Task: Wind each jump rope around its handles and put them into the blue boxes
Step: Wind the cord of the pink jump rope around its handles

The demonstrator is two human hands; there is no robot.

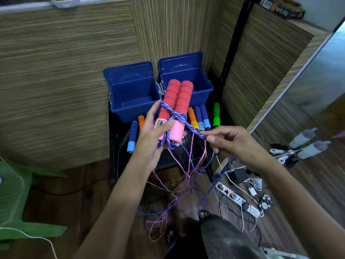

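Note:
My left hand (151, 135) grips a pair of red foam handles (175, 98) with pink ends, held side by side and pointing up toward the boxes. A blue braided rope (180, 120) is looped around the handles just above the pink ends. My right hand (229, 141) pinches that rope to the right of the handles, and the rest of it hangs down toward the floor. Two open blue boxes, the left blue box (130, 98) and the right blue box (196, 81), stand behind on a black stand, and both look empty.
More jump rope handles lie on the black stand (179, 156) before the boxes: dark blue (133, 135), orange (193, 117), blue (203, 116), green (216, 114). Their ropes dangle tangled to the floor. A power strip (237, 199) and cables lie at the right, a green chair (15, 193) at the left.

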